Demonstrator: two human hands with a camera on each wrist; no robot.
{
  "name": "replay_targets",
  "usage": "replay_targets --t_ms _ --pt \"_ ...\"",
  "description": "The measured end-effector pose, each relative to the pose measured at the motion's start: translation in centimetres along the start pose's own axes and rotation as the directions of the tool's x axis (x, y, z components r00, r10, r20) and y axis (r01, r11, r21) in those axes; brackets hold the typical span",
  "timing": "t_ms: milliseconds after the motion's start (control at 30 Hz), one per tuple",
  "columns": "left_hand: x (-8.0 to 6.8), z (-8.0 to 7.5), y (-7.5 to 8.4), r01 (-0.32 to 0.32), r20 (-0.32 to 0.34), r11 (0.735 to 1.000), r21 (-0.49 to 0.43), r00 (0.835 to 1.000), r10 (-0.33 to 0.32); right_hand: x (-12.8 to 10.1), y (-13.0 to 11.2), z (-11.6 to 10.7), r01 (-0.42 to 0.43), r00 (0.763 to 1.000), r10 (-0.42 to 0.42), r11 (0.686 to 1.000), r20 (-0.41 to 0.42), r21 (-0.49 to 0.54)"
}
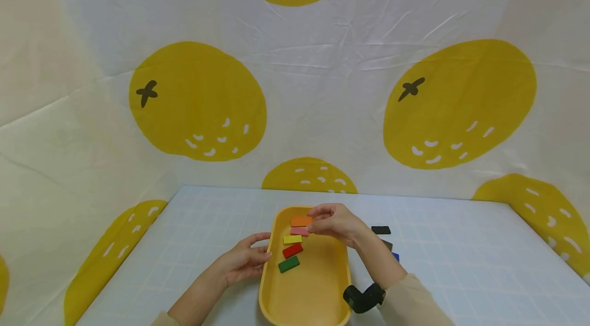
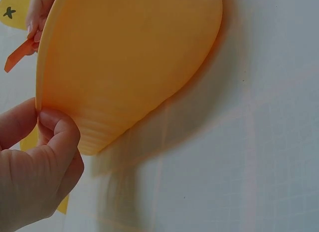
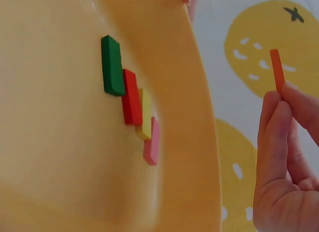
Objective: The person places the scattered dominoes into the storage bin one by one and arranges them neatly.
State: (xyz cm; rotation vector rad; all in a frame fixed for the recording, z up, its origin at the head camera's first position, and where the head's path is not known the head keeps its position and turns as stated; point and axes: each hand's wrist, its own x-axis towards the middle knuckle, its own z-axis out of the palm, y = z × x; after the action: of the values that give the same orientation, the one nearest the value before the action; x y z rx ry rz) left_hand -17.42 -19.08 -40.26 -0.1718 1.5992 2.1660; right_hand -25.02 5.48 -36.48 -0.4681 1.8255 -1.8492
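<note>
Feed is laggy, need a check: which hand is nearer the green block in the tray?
Left. The left hand grips the tray rim beside the green block; the right hand holds an orange block over the tray's far end.

tray (image 1: 272, 285) on table (image 1: 461, 264), centre | four blocks (image 1: 293, 245) in a row in tray's left half, one behind another | fifth block (image 1: 301, 221) behind the row, over tray's far end | loose blocks (image 1: 381, 230) on table right of tray
</note>
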Motion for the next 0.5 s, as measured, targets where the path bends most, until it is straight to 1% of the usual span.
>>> replay_targets --t_ms 367,500 --pt "0.0 -0.1 0.0 -0.008 0.016 1.0 0.002 1.0 0.008 0.7 1.1 1.5 -0.033 0.998 0.033 0.999 0.045 0.008" --pt "-0.1 -0.1 0.0 -0.009 0.018 1.0 -0.004 1.0 0.009 0.9 1.6 1.8 -0.044 0.998 0.044 0.999 0.054 -0.01"
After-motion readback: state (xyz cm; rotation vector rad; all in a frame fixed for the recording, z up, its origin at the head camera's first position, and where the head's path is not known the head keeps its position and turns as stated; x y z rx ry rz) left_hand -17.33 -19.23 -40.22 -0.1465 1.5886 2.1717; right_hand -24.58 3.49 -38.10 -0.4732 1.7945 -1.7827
